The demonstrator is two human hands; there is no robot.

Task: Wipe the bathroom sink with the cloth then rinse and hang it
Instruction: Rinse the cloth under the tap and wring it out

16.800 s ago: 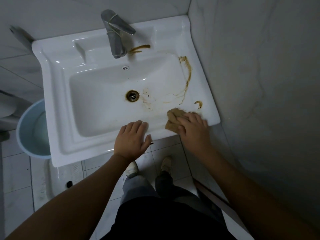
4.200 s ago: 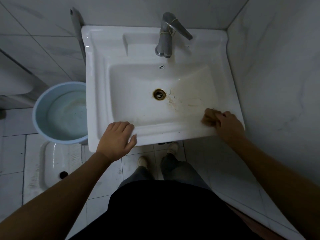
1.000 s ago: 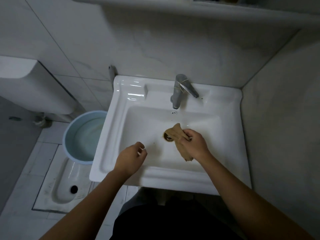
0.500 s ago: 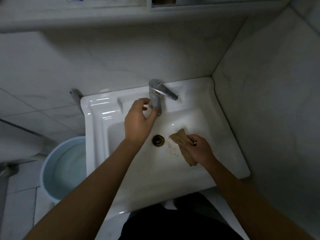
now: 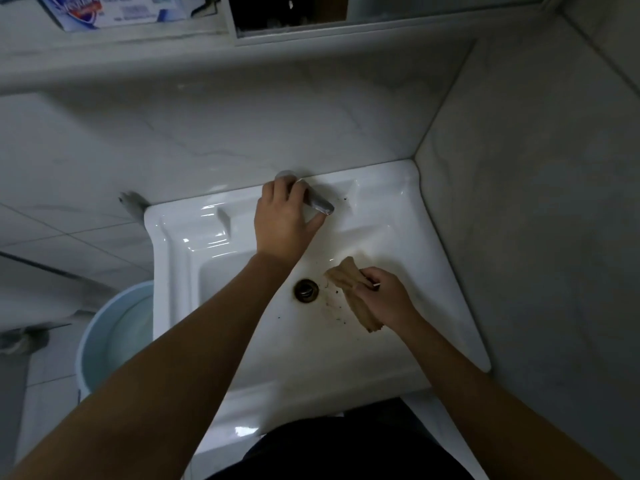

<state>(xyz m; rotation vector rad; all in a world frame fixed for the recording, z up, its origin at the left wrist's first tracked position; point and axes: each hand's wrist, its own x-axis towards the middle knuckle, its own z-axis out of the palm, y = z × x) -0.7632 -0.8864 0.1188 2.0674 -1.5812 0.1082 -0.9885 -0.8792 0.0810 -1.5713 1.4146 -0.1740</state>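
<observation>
The white sink (image 5: 180, 237) fills the middle of the head view, its basin carrying brown smears and dark specks around the rusty drain (image 5: 306, 290). My left hand (image 5: 285, 216) wraps over the metal tap lever (image 5: 320, 204) at the sink's back rim; the tap body is hidden under the hand. No water is visible from the tap. My right hand (image 5: 386, 296) holds the crumpled brown cloth (image 5: 353, 292) inside the basin, just right of the drain, with one end hanging down.
A pale blue bucket (image 5: 104, 337) with water stands on the floor left of the sink. Tiled walls close in behind and on the right. A shelf above carries a blue and white packet (image 5: 104, 10). A pipe stub (image 5: 130, 200) sticks out at the sink's back left corner.
My left hand rose from the basin to the tap and now covers the lever. My right hand with the cloth stayed beside the drain. The view tilted up toward the shelf.
</observation>
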